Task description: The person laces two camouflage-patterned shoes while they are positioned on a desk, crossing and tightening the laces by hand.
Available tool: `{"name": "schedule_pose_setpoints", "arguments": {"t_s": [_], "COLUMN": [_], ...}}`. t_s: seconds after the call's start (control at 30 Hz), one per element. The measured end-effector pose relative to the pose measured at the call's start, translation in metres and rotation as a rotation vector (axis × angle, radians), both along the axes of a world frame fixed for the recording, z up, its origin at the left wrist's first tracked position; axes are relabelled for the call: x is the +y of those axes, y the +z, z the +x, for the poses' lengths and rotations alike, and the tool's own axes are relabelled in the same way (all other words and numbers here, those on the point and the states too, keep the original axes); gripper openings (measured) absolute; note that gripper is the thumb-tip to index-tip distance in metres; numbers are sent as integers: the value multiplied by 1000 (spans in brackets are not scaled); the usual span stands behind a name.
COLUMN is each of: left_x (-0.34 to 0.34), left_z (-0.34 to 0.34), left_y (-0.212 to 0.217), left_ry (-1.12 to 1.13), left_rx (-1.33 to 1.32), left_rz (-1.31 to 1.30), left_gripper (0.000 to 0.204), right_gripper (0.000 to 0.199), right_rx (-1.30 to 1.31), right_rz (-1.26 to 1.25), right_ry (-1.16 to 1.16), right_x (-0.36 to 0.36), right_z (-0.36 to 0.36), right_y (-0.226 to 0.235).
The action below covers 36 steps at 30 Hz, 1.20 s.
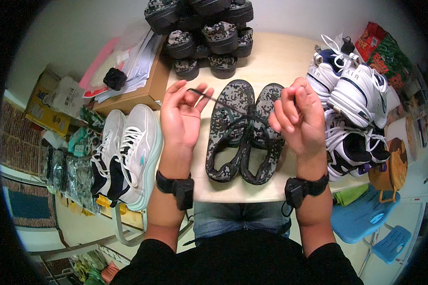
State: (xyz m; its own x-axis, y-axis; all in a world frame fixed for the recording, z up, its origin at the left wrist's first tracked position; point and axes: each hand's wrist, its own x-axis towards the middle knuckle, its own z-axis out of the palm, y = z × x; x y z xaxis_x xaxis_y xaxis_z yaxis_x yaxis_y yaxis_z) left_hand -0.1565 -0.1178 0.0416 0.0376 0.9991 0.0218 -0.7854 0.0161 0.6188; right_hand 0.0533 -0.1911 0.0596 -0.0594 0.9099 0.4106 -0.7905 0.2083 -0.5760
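Observation:
A pair of grey-and-black digital-camouflage shoes (229, 97) lies side by side on the table in front of me, toes pointing away and openings toward me. At the left shoe's upper side, my left hand (181, 121) pinches the end of a dark shoelace (217, 100). That lace runs taut from my fingers down toward the middle of the pair. Over the right shoe's outer edge, my right hand (302, 116) is raised with its fingers curled closed. Whatever its fingers hold, if anything, is hidden. Both wrists wear black strapped devices.
More camouflage shoes (222, 38) are stacked at the far side. White-grey sneakers (137, 142) stand at the left, below a cardboard box (154, 85) bearing papers. White sneakers (354, 90) are piled at the right. A blue stool (361, 216) stands beyond the light wooden table (280, 52).

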Motion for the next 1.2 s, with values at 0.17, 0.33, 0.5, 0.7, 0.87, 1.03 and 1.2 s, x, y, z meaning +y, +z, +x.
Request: {"name": "schedule_pose_setpoints", "arguments": {"t_s": [0.17, 0.33, 0.5, 0.7, 0.87, 1.03, 1.2], "left_x": [18, 8, -7, -25, -21, -17, -14], "left_z": [-41, -27, -3, 14, 7, 7, 9], "left_y": [-15, 9, 8, 13, 8, 6, 8], "left_ry": [-223, 75, -100, -34, -117, -183, -222], "left_rx": [-238, 572, 1517, 1612, 1662, 1514, 1378], "left_rz": [23, 142, 669, 1030, 1052, 1040, 877], "left_gripper": [17, 11, 16, 18, 15, 13, 10], "right_gripper": [11, 13, 19, 24, 23, 21, 21], "right_rx": [-446, -941, -1251, -1381, -1373, -1386, -1319], "right_rz": [-295, -180, -128, -136, -137, -100, -61], "right_ry": [-122, -447, -399, -277, -157, -159, -119], "right_x": [-2, 0, 0, -4, -8, -6, -7], "right_z": [8, 12, 6, 14, 12, 13, 16], "right_y": [9, -2, -2, 3, 5, 4, 7]}}
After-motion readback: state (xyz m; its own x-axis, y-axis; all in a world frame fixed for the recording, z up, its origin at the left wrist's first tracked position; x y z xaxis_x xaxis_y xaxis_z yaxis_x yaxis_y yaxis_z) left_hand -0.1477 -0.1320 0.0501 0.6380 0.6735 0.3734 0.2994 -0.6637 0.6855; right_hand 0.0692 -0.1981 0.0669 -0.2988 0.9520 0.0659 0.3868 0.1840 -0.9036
